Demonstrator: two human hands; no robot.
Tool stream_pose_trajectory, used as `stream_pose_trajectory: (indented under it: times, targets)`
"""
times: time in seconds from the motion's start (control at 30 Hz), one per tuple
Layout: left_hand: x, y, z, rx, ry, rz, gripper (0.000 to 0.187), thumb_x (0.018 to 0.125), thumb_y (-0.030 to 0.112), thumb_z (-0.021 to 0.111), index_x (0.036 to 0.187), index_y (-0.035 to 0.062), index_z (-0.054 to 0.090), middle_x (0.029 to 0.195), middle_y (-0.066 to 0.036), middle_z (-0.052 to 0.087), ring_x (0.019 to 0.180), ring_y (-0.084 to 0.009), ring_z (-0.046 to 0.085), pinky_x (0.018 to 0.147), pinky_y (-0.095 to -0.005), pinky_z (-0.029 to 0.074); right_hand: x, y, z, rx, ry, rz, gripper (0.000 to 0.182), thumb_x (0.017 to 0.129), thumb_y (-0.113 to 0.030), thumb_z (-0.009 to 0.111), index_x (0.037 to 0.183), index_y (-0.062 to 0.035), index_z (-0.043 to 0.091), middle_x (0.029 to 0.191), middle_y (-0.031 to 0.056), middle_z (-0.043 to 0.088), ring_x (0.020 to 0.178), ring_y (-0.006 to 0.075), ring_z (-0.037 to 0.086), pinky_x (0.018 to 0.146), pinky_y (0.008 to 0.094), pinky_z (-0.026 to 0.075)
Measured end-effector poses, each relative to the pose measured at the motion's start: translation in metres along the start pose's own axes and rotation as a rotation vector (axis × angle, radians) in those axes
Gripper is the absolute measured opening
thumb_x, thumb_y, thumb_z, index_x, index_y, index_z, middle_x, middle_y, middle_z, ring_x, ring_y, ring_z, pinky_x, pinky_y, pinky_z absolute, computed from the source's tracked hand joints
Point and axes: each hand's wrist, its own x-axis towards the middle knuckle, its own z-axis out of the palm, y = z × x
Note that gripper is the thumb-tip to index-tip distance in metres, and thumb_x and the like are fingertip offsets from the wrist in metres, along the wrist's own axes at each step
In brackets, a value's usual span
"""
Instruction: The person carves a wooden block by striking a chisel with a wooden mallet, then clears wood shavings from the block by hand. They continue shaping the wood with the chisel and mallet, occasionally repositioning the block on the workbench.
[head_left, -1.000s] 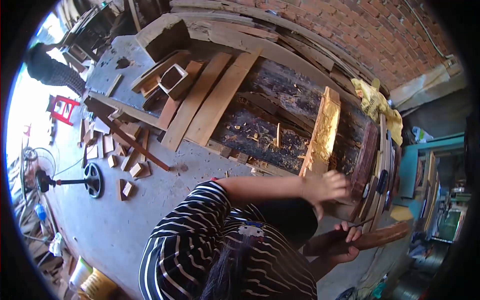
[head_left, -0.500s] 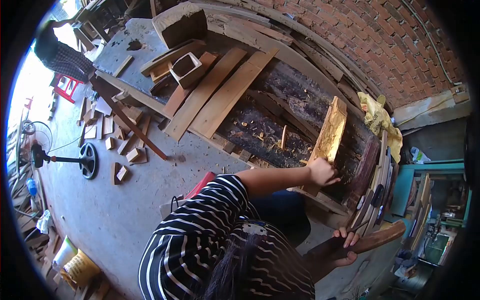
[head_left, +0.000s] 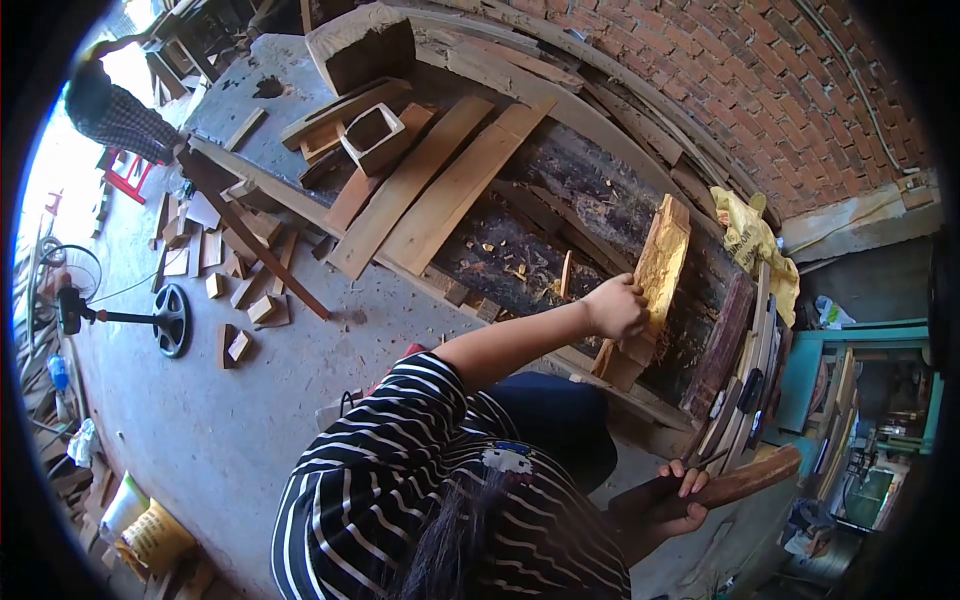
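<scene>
My left hand (head_left: pixel 615 305) is closed, with its fingers curled against the left edge of a yellow, rough-cut wood block (head_left: pixel 664 262); anything inside the fingers is hidden. The block lies across the dark, chip-strewn bench surface (head_left: pixel 550 160), above a lighter wood piece (head_left: pixel 620 368). Lower right, my right hand (head_left: pixel 688 495) is wrapped round a long, curved brown wood piece (head_left: pixel 750 477), beyond the bench's front edge. A thin dark rod shows near its fingers. A small upright wood sliver (head_left: pixel 566 275) stands left of the yellow block.
Planks (head_left: pixel 440 200) and a hollow wooden box (head_left: pixel 372 138) lie on the bench's left part. Wood offcuts (head_left: pixel 262 310) and a fan (head_left: pixel 172 320) stand on the floor at left. Another person (head_left: pixel 125 120) is at the upper left. A yellow sack (head_left: pixel 750 240) lies beyond the block.
My left hand has moved up and left, from the yellow block's lower end to its left edge. My right hand still holds the curved wood piece and has barely shifted.
</scene>
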Motion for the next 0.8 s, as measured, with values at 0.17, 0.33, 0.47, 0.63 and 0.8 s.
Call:
stream_pose_trajectory:
  times: [0.17,0.33,0.47,0.63,0.8]
  targets:
    - [0.005,0.023,0.030,-0.016,0.060,0.050,0.050,0.092,0.055,0.037,0.111,0.0182,0.064,0.122,-0.007,0.054,0.116,-0.0231,0.045,0.096,-0.0447,0.031,0.006,0.005,0.011,0.005,0.013,0.016,0.027,0.066,-0.019,0.057,0.088,-0.0108,0.042,0.074,0.0038,0.042,0.088,0.0232,0.040,0.082,0.0407,0.037]
    - [0.005,0.024,0.036,-0.231,0.064,0.023,0.044,0.092,0.050,0.040,0.110,0.0180,0.065,0.124,-0.008,0.052,0.119,-0.0249,0.043,0.101,-0.0515,0.026,0.009,0.008,0.011,-0.002,-0.039,0.035,0.027,0.067,-0.020,0.058,0.087,-0.0112,0.042,0.074,0.0035,0.042,0.088,0.0229,0.040,0.082,0.0408,0.038]
    - [0.004,0.025,0.039,-0.242,0.039,0.010,0.037,0.091,0.040,0.043,0.108,0.0170,0.065,0.122,-0.010,0.055,0.116,-0.0274,0.046,0.099,-0.0521,0.028,0.005,0.008,0.010,-0.042,-0.009,0.040,0.026,0.068,-0.020,0.058,0.087,-0.0115,0.043,0.074,0.0032,0.042,0.087,0.0230,0.041,0.082,0.0408,0.038]
    - [0.002,0.021,0.059,-0.268,0.341,0.075,0.030,0.087,0.028,0.050,0.104,0.0089,0.066,0.109,-0.012,0.063,0.109,-0.0270,0.054,0.097,-0.0476,0.032,-0.002,0.006,0.001,-0.006,-0.022,0.024,0.024,0.070,-0.020,0.057,0.087,-0.0114,0.043,0.074,0.0032,0.043,0.088,0.0234,0.042,0.083,0.0415,0.038]
    - [0.002,0.019,0.058,-0.242,0.262,0.077,0.031,0.082,0.026,0.054,0.104,0.0083,0.066,0.106,-0.013,0.063,0.106,-0.0283,0.055,0.097,-0.0430,0.036,-0.007,0.004,-0.003,0.000,-0.014,0.018,0.023,0.070,-0.020,0.056,0.088,-0.0111,0.043,0.075,0.0035,0.044,0.092,0.0245,0.042,0.085,0.0431,0.038]
